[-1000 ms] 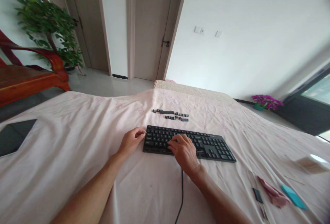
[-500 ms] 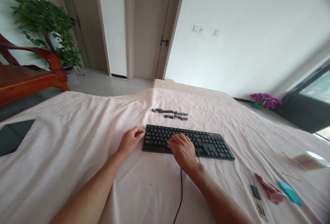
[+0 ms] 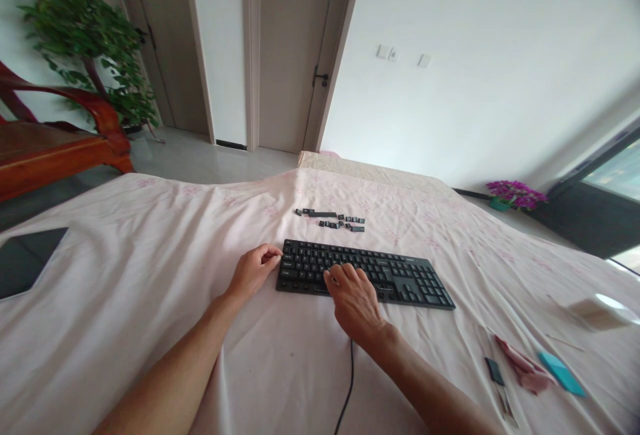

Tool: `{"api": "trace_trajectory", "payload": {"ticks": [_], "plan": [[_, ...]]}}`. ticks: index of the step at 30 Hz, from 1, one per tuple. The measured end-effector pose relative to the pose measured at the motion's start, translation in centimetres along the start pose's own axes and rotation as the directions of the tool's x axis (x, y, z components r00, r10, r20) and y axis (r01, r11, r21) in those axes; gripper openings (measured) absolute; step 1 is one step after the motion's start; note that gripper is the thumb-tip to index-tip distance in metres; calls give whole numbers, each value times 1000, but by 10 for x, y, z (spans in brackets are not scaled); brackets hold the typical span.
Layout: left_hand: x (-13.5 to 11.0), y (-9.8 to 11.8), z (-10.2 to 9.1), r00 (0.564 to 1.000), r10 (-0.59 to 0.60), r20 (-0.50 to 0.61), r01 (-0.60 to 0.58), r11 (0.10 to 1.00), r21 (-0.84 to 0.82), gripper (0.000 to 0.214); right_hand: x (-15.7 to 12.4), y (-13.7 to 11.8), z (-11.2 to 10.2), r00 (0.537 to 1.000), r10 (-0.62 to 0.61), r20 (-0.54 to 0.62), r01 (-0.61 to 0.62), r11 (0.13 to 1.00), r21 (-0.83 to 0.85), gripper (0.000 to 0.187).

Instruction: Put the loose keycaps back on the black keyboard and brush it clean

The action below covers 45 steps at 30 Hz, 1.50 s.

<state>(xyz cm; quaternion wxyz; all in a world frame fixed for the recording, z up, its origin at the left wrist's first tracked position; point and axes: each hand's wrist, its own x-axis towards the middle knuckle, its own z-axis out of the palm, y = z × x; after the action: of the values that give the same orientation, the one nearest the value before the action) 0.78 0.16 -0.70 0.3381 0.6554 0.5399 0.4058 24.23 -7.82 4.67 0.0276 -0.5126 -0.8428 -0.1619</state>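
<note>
A black keyboard [image 3: 417, 281] lies on the pink cloth, its bottom row partly stripped of keycaps. My left hand [image 3: 256, 268] is closed at its left end, thumb and index fingertip pressed together on the edge. Over the lower middle keys rests my right hand [image 3: 356, 298], fingers bent, thumb and index finger curled towards each other. Whether a small piece sits in that pinch is hidden. Loose keycaps [image 3: 333, 225] lie in two rough rows beyond the keyboard, with a long space bar [image 3: 323, 215] among them.
At the right lie a tweezer-like metal tool with a dark grip [image 3: 494, 371], a dark pink cloth [image 3: 527, 368], a turquoise piece [image 3: 563, 373] and a clear container [image 3: 603, 311]. A black tablet [image 3: 27, 258] lies far left. The keyboard's cable [image 3: 351, 375] runs towards me.
The right hand's index finger has lifted slightly, leaving a small gap beside the thumb. My left hand stays at the keyboard's left end. The view has shifted a little.
</note>
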Motion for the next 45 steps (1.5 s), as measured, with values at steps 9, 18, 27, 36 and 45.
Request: {"api": "trace_trajectory", "payload": {"ticks": [9, 18, 27, 36, 45], "plan": [[-1, 2, -1, 1000, 5, 14, -5, 1000, -24, 24, 4, 13, -5, 999, 38, 12, -39, 986, 161, 30], [1, 2, 0, 1000, -3, 27, 4, 999, -35, 22, 74, 89, 31, 910, 410, -59, -376, 878, 296, 23], [1, 9, -2, 1000, -12, 16, 13, 999, -32, 22, 144, 86, 56, 961, 271, -46, -268, 962, 56, 16], [2, 5, -1, 1000, -12, 22, 13, 1000, -27, 22, 162, 81, 66, 981, 194, 1, -194, 981, 26, 18], [1, 5, -1, 1000, -15, 17, 15, 999, -33, 23, 146, 73, 43, 978, 209, -25, -205, 972, 113, 18]]}}
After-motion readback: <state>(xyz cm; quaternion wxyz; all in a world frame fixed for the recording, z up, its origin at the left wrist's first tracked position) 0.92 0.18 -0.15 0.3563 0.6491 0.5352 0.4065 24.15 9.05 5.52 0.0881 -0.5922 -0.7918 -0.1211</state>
